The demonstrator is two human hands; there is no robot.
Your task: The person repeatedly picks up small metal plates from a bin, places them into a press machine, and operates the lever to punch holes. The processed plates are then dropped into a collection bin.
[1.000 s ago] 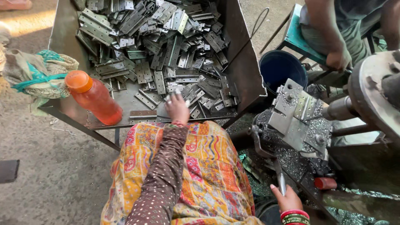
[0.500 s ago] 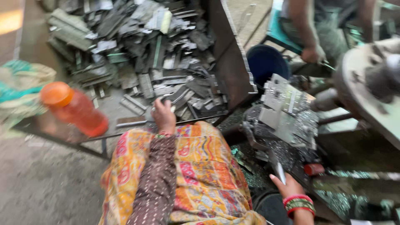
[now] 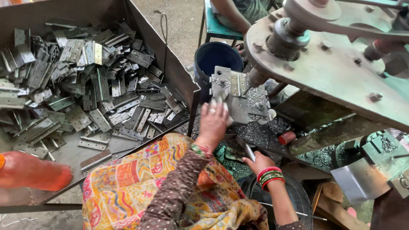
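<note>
Hinge plate (image 3: 223,99): small flat steel piece on the machine's jig (image 3: 238,100), at 12 o'clock from the lap.
Handling: stiff, light, sharp-edged; pinch by its long edges.
Left hand (image 3: 213,123): fingers closed on the plate.
Right hand (image 3: 257,162): wrapped round a lever handle (image 3: 249,151).
Tray (image 3: 179,81): heaped hinges (image 3: 85,85) at 10 o'clock.

packages: orange plastic bottle (image 3: 32,171) lying at tray's near-left corner | labels, signs, screens: none

A flat grey metal hinge plate (image 3: 224,101) rests on the machine's fixture (image 3: 232,91); a slim metal lever (image 3: 248,150) angles upward.
</note>
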